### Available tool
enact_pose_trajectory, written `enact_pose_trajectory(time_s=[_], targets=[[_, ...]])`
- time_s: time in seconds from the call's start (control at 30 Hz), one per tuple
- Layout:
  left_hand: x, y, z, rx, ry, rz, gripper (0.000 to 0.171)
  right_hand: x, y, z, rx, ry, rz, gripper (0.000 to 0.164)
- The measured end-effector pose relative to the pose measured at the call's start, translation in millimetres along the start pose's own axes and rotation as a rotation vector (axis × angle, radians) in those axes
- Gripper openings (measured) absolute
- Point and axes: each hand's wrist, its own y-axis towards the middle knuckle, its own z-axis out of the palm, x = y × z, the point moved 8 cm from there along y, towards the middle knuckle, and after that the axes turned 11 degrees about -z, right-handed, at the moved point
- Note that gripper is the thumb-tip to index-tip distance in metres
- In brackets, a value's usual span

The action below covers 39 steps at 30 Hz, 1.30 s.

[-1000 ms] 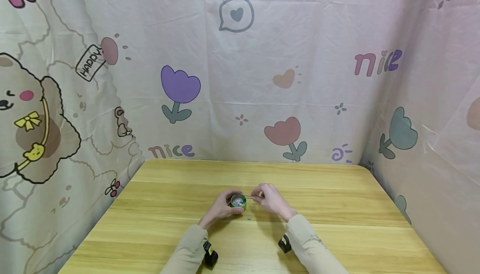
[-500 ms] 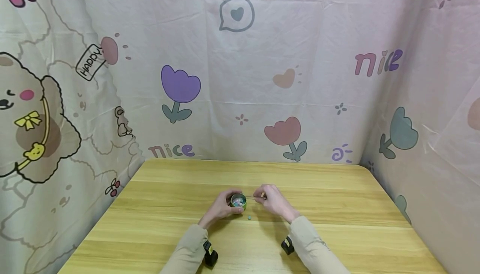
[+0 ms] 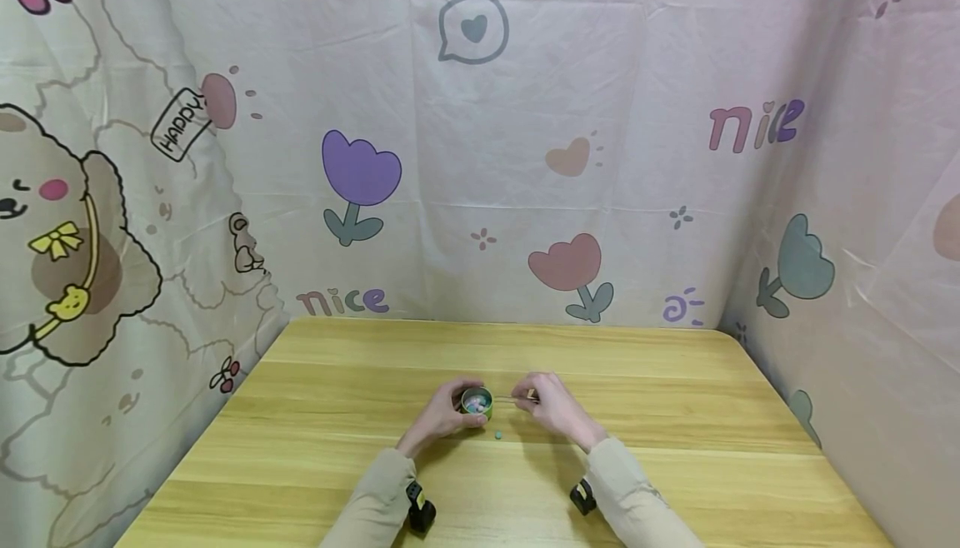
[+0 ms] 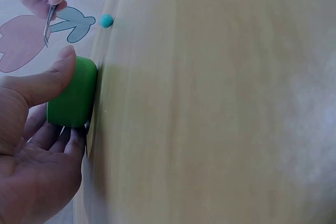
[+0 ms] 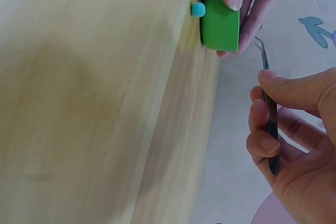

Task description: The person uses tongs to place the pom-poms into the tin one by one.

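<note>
My left hand [image 3: 442, 413] grips a small round green container [image 3: 489, 411] on the table, thumb on the near side and fingers behind. Pale pink, white and teal bits lie inside it. With my right hand [image 3: 551, 406] I pinch a pair of tweezers [image 5: 271, 119] between thumb and fingers. Their bent tips point at the container, stand slightly apart and hold nothing visible. A single teal ball [image 3: 498, 435] lies on the table just in front of the container, on its right; the right wrist view shows this ball [image 5: 198, 9] too.
The wooden table [image 3: 360, 356] reaches back to a printed cloth [image 3: 480, 156] hung behind it and along both sides. Black wrist cameras [image 3: 422, 515] hang below the two sleeves.
My right hand has drawn a little to the right and toward me with the tweezers, so their tips have left the container's rim. Left hand, container and ball stay put.
</note>
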Motion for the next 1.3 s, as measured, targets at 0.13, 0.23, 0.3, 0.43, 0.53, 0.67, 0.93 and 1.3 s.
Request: enact_pose_trajectory(time_s=[0.13,0.23,0.3,0.43,0.53,0.67,0.93,1.3], targets=[[0.5,0.5,0.3,0.002,-0.002,0.002,0.062,0,-4,-1,0.019,0.008,-0.027,0.012],[0.5,0.6,0.2,0.002,-0.003,0.000,0.062,0,-7,0,0.046,0.030,-0.054,0.012],[0.4,0.6,0.3,0.003,-0.001,-0.002,0.062,-1,-10,0,0.066,0.047,-0.061,0.011],[-0.9,0.2,-0.2,0.001,0.001,-0.005,0.062,-2,-12,2,0.095,0.061,-0.073,0.010],[-1.3,-0.2,-0.2,0.000,-0.001,-0.007,0.062,-4,-14,5,0.126,0.081,-0.060,0.009],[-1.1,-0.8,0.3,-0.002,-0.002,-0.013,0.061,-5,-16,10,0.168,0.113,-0.046,0.007],[-1.1,-1.6,0.4,-0.005,-0.009,-0.011,0.062,-3,-17,15,0.200,0.160,-0.046,0.006],[-0.8,-0.7,0.0,-0.005,-0.010,-0.010,0.062,0,-17,17,0.218,0.137,-0.059,0.007]])
